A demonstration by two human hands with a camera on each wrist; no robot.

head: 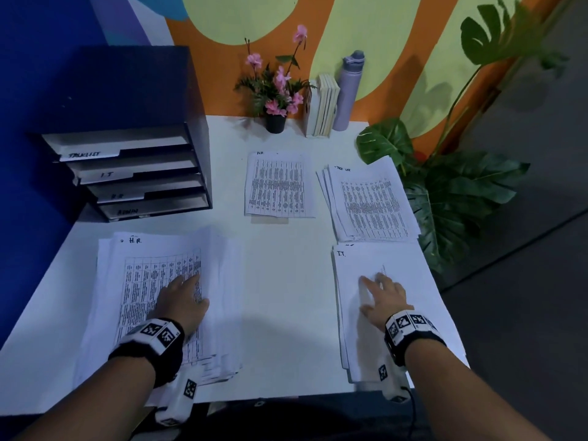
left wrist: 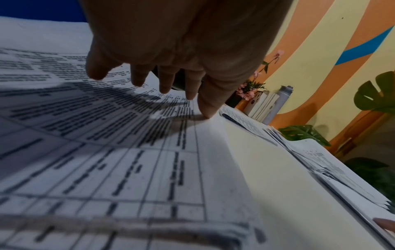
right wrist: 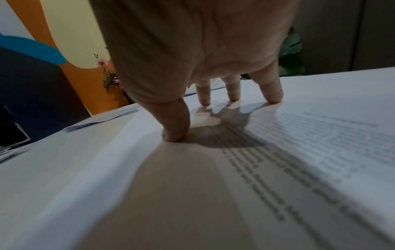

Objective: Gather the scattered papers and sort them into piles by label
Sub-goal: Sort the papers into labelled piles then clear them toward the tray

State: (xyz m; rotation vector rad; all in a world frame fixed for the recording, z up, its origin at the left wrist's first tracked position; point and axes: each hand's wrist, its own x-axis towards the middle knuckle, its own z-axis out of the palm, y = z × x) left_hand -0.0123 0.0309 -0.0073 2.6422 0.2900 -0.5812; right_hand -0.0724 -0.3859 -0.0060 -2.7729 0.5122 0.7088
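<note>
A thick loose stack of printed sheets (head: pixel 159 281) lies at the near left of the white table, its top sheet marked "H.R." My left hand (head: pixel 183 300) rests flat on it, fingers spread (left wrist: pixel 205 108). At the near right lies a pile marked "I.T." (head: pixel 388 313); my right hand (head: pixel 381 297) presses on its top sheet (right wrist: pixel 278 160) with straight fingertips (right wrist: pixel 177 135). A small "H.R." pile (head: pixel 276 186) sits at the centre back. A fanned pile with a "Task list" heading (head: pixel 369 205) lies at the back right.
A black file rack (head: pixel 127 173) with labelled folders stands at the back left. A flower pot (head: pixel 275 122), upright books (head: pixel 323 106) and a lilac bottle (head: pixel 350 90) line the back wall. A leafy plant (head: pixel 451 192) overhangs the right table edge.
</note>
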